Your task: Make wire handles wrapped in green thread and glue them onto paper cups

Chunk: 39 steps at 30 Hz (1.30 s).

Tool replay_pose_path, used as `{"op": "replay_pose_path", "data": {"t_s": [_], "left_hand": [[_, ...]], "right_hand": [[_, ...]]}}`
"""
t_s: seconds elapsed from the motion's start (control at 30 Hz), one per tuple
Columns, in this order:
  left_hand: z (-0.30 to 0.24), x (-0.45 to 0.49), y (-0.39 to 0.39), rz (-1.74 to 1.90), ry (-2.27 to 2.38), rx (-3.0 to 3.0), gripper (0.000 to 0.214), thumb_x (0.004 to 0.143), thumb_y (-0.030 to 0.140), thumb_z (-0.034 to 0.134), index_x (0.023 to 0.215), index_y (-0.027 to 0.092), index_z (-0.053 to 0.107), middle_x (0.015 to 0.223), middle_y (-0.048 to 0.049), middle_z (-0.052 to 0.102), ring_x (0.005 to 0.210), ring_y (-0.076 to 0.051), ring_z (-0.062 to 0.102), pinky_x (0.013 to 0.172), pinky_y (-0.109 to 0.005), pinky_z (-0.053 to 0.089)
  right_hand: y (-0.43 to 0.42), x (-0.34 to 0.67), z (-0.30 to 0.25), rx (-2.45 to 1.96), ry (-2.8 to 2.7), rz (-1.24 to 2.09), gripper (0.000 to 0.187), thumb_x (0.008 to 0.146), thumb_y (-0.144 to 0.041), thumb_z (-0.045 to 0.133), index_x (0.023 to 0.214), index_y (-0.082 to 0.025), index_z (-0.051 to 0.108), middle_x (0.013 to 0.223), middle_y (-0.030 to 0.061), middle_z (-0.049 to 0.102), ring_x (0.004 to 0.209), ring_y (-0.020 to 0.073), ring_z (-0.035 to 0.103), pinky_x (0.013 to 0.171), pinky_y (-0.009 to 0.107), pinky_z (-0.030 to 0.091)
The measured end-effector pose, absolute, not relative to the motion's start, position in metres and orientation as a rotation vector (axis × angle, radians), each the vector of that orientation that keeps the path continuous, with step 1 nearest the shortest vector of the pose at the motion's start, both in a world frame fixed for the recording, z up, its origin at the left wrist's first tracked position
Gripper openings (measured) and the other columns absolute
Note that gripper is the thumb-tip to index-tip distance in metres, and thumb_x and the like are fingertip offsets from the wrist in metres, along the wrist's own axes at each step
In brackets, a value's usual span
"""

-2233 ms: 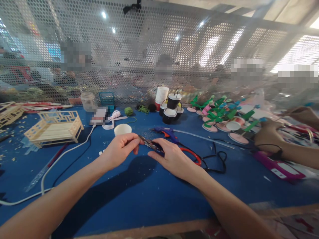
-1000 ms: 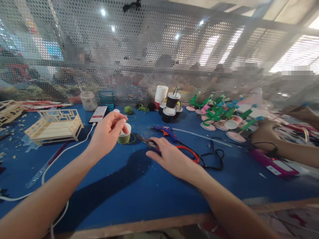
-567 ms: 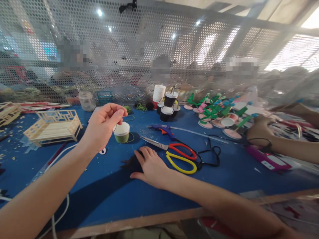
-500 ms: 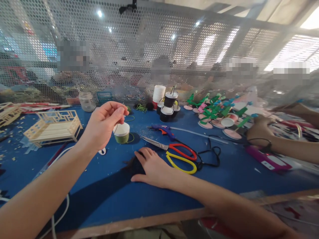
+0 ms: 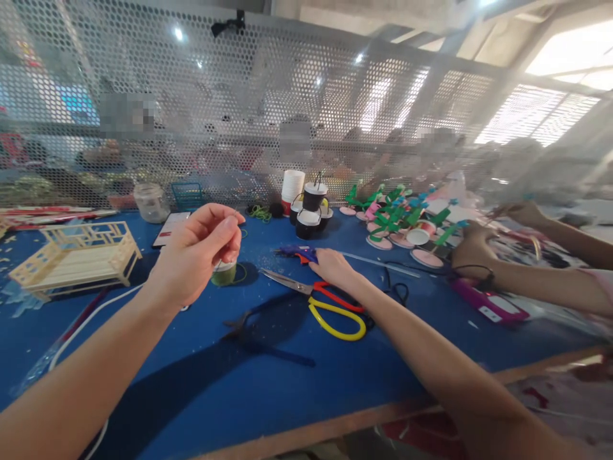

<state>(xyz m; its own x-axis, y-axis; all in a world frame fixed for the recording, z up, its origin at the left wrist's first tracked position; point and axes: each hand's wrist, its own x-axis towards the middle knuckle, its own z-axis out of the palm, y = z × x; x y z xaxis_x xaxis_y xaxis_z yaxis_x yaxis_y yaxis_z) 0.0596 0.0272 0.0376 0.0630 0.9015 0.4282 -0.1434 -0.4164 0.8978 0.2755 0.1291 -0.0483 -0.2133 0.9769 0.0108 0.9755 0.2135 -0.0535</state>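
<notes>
Raised at left-centre, my left hand (image 5: 201, 252) pinches a thin strand, barely visible at the fingertips. Just behind and below it is a small green cup with a white rim (image 5: 223, 275), partly hidden by the hand, a green yarn end curling beside it. My right hand (image 5: 335, 267) is closed over the handle of a blue hot glue gun (image 5: 297, 251), whose nozzle points left. Scissors (image 5: 306, 291) with red and yellow handles lie under and in front of that wrist. Nearer me rest dark-handled pliers (image 5: 244, 332), handles spread.
A small wooden bed model (image 5: 79, 259) stands left, near a glass jar (image 5: 151, 202) and a phone (image 5: 170, 229). Black cups (image 5: 308, 225) and stacked white cups (image 5: 293, 186) stand behind. Green craft plants (image 5: 407, 217) and a co-worker's arms (image 5: 522, 278) are right.
My right hand has left the pliers and moved up and right onto the glue gun. The pliers now lie uncovered. My left hand keeps its pinch. The view has shifted slightly.
</notes>
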Motion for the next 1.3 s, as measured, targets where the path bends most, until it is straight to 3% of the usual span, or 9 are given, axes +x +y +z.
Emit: {"op": "replay_pose_path", "data": {"t_s": [0.2,0.33,0.4,0.5,0.67,0.87,1.03,1.2,1.3], "left_hand": [[0.036,0.063,0.028,1.485,0.846,1.447,0.003,0.075,0.020,0.052,0.074,0.018,0.053,0.050,0.0027,0.050,0.046,-0.007,0.044,0.044,-0.020,0.034],[0.039,0.056,0.029,1.534,0.827,1.452,0.003,0.075,0.018,0.053,0.073,0.019,0.055,0.049,0.0037,0.047,0.045,-0.007,0.044,0.044,-0.021,0.034],[0.042,0.052,0.029,1.577,0.822,1.452,0.003,0.074,0.017,0.054,0.072,0.019,0.056,0.048,0.0041,0.046,0.045,-0.007,0.042,0.044,-0.021,0.033],[0.046,0.048,0.028,1.616,0.828,1.435,0.005,0.073,0.016,0.054,0.070,0.019,0.055,0.047,0.0039,0.046,0.045,-0.007,0.042,0.043,-0.021,0.032],[0.049,0.045,0.027,1.626,0.837,1.439,0.006,0.074,0.014,0.050,0.071,0.017,0.055,0.047,0.0034,0.049,0.045,-0.007,0.044,0.044,-0.020,0.034],[0.049,0.037,0.034,1.706,0.934,1.337,0.008,0.075,0.014,0.050,0.070,0.017,0.056,0.050,0.0030,0.057,0.047,-0.008,0.051,0.045,-0.019,0.038],[0.046,0.035,0.041,1.717,0.930,1.229,0.007,0.072,0.012,0.053,0.067,0.017,0.055,0.050,0.0020,0.059,0.046,-0.008,0.053,0.045,-0.019,0.040],[0.049,0.032,0.043,1.801,0.875,1.205,0.013,0.072,0.010,0.050,0.063,0.017,0.055,0.053,0.0012,0.059,0.044,-0.009,0.051,0.042,-0.020,0.040],[0.053,0.027,0.042,1.931,0.840,1.199,0.017,0.073,0.011,0.051,0.059,0.019,0.055,0.055,0.0021,0.058,0.044,-0.008,0.049,0.041,-0.020,0.039]], "right_hand": [[0.134,0.278,-0.049,-1.936,-2.401,0.021,0.025,0.080,-0.022,0.043,0.094,-0.007,0.057,0.094,0.0178,0.061,0.087,0.0243,0.058,0.070,0.029,0.041],[0.108,0.268,-0.036,-1.914,-2.359,-0.074,0.031,0.081,-0.030,0.045,0.098,-0.005,0.054,0.102,0.0223,0.054,0.096,0.0284,0.052,0.073,0.034,0.040],[0.081,0.260,-0.028,-1.644,-2.495,-0.035,0.036,0.077,-0.040,0.049,0.095,-0.010,0.055,0.100,0.0161,0.055,0.093,0.0262,0.053,0.073,0.033,0.041],[0.041,0.248,-0.022,-1.154,-2.921,0.308,0.042,0.067,-0.049,0.058,0.088,-0.013,0.056,0.086,0.0096,0.060,0.077,0.0225,0.057,0.063,0.029,0.043],[0.015,0.239,-0.030,-0.963,-3.120,0.405,0.014,0.076,-0.026,0.054,0.083,-0.014,0.056,0.080,0.0067,0.061,0.067,0.0187,0.058,0.056,0.026,0.041],[0.017,0.237,-0.033,-0.895,-3.154,0.398,0.017,0.075,-0.024,0.052,0.087,-0.014,0.055,0.080,0.0075,0.062,0.066,0.0193,0.058,0.054,0.026,0.038],[0.018,0.240,-0.012,-1.005,-3.004,0.705,0.017,0.074,-0.019,0.046,0.087,-0.015,0.056,0.067,0.0029,0.061,0.058,0.0129,0.054,0.051,0.021,0.035],[0.038,0.255,0.008,-0.988,-2.604,1.122,0.018,0.074,-0.032,0.050,0.077,-0.015,0.057,0.059,-0.0020,0.055,0.050,0.0071,0.047,0.046,0.017,0.034],[0.066,0.261,0.024,-1.089,-2.407,1.006,0.023,0.076,-0.034,0.047,0.072,-0.014,0.057,0.055,-0.0027,0.052,0.045,0.0060,0.042,0.043,0.018,0.032]]}}
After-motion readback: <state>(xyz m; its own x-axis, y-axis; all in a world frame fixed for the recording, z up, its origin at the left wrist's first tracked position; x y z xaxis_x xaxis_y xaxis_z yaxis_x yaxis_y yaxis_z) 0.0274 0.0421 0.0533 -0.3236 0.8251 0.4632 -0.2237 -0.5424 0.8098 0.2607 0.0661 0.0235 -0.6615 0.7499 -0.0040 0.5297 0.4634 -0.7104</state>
